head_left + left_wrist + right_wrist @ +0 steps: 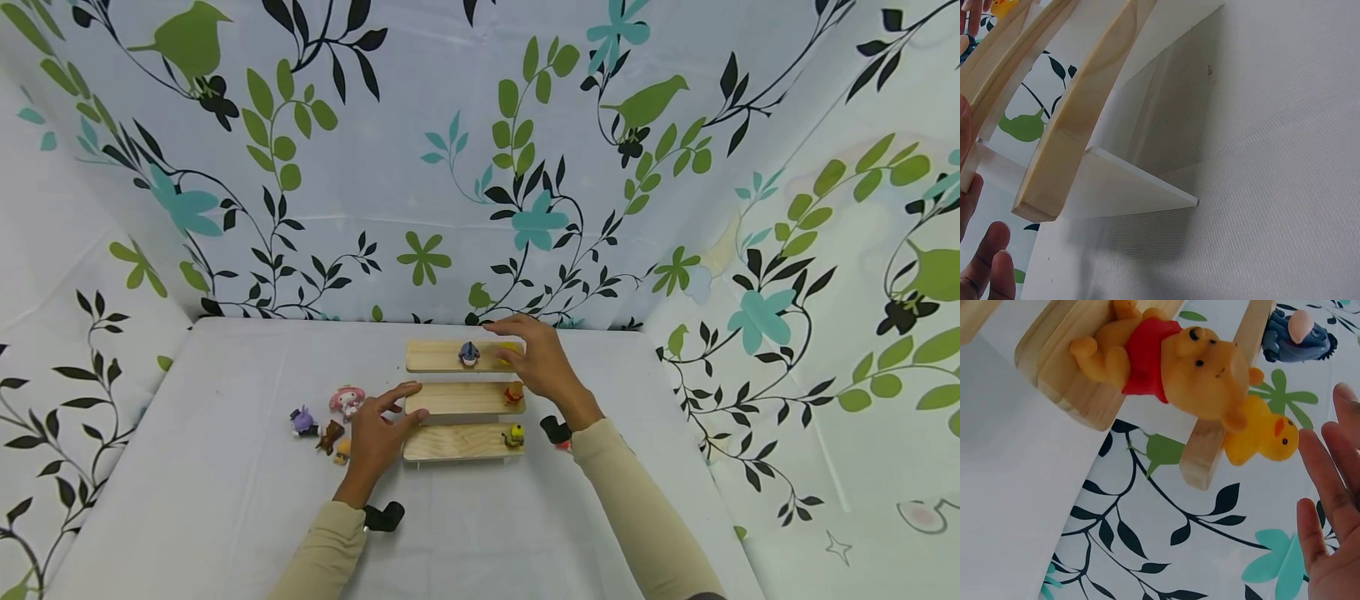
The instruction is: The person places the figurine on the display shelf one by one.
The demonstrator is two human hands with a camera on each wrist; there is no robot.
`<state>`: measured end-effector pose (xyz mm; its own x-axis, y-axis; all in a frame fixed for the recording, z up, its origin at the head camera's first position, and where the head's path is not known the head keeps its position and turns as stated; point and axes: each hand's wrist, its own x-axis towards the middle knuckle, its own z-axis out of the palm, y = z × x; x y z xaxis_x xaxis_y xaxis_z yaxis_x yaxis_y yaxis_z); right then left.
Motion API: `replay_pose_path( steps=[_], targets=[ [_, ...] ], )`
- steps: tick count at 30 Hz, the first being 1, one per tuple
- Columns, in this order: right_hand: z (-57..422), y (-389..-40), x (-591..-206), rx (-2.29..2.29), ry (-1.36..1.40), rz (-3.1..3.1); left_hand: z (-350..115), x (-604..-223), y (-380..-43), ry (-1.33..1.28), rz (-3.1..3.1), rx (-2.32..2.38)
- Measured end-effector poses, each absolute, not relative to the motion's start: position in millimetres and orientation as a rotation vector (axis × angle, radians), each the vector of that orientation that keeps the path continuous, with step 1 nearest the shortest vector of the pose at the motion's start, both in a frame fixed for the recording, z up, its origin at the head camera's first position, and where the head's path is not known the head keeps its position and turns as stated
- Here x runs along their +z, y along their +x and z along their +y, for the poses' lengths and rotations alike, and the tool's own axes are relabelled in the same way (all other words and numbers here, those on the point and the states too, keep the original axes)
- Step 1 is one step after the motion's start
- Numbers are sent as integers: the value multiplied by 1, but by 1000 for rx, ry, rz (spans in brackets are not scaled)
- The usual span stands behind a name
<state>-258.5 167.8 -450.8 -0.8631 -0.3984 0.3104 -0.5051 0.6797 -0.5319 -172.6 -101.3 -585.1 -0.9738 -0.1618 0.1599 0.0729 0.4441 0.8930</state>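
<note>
Resting by R fingers (1325, 478), duck (1263, 440) shows bill (1279, 427) (R-wrist cam only).

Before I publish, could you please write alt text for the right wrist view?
Right hand beside a yellow toy duck sharing a wooden shelf with a blue figure; a red-shirted toy bear sits on a nearer shelf.
</note>
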Motion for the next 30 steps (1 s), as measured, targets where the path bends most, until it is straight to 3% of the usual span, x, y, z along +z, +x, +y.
replay_pose_path(
  steps=[15,30],
  targets=[
    [203,-244,-448,1023,615,-2565,-101,-587,-173,52,-2443,-1540],
    [238,-224,-480,1127,372,-2551,-101,-584,-171,45,-2446,-1566]
  ],
)
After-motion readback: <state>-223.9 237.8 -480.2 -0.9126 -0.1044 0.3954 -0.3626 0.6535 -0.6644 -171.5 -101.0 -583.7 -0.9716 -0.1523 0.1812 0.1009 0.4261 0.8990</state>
